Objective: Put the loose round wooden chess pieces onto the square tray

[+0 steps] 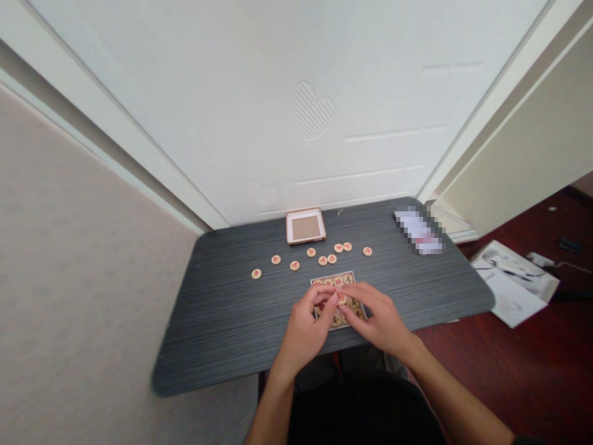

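Observation:
Over an open box (353, 276) of Chinese chess pieces, both my hands meet at one round wooden piece (341, 299) with a red character. My right hand (382, 318) pinches this piece between thumb and fingers. From the other side my left hand (306, 327) has its fingers curled and its thumb against the same piece. Inside the box lie rows of pieces with red or black characters, partly covered by my hands. Several loose red-marked pieces, among them a Chinese chess piece (294, 266) and another chess piece (367, 251), lie beyond the box.
A box lid (306, 227) lies inside up at the back of the dark table (222, 321). At the right end is a flat, pixelated object (419, 232). A white door (259, 123) stands behind the table. White boxes (516, 278) sit on the red floor at right.

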A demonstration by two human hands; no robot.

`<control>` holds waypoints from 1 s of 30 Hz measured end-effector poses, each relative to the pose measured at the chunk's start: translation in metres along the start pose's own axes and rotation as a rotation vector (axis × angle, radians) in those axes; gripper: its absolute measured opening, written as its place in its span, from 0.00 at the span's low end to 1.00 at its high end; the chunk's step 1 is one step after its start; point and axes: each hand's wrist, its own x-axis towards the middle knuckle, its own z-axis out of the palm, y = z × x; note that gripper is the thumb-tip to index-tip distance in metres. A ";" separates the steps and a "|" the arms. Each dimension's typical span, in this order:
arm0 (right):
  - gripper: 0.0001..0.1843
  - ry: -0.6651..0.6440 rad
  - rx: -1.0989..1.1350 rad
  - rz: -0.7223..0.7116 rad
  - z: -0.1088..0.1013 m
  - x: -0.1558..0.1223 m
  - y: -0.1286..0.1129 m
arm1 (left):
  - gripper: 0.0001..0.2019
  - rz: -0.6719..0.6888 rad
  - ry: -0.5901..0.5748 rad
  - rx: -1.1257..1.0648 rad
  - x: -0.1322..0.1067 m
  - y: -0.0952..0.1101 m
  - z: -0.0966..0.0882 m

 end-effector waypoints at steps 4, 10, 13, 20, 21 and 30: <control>0.16 -0.009 0.067 0.034 -0.001 0.003 -0.002 | 0.07 0.035 0.022 0.082 0.000 -0.004 -0.002; 0.09 0.011 0.082 0.087 0.000 0.004 -0.003 | 0.08 0.061 0.040 0.130 0.000 -0.009 -0.003; 0.08 0.040 0.078 0.112 0.000 0.004 -0.001 | 0.08 0.067 0.041 0.141 -0.001 -0.009 -0.003; 0.05 0.051 0.092 0.164 -0.001 0.004 -0.002 | 0.08 0.085 0.032 0.164 -0.002 -0.011 -0.002; 0.05 0.052 0.095 0.172 -0.001 0.004 -0.002 | 0.08 0.087 0.030 0.168 -0.002 -0.012 -0.002; 0.03 0.077 0.142 0.209 -0.001 0.000 0.001 | 0.10 0.099 0.037 0.187 -0.003 -0.013 -0.002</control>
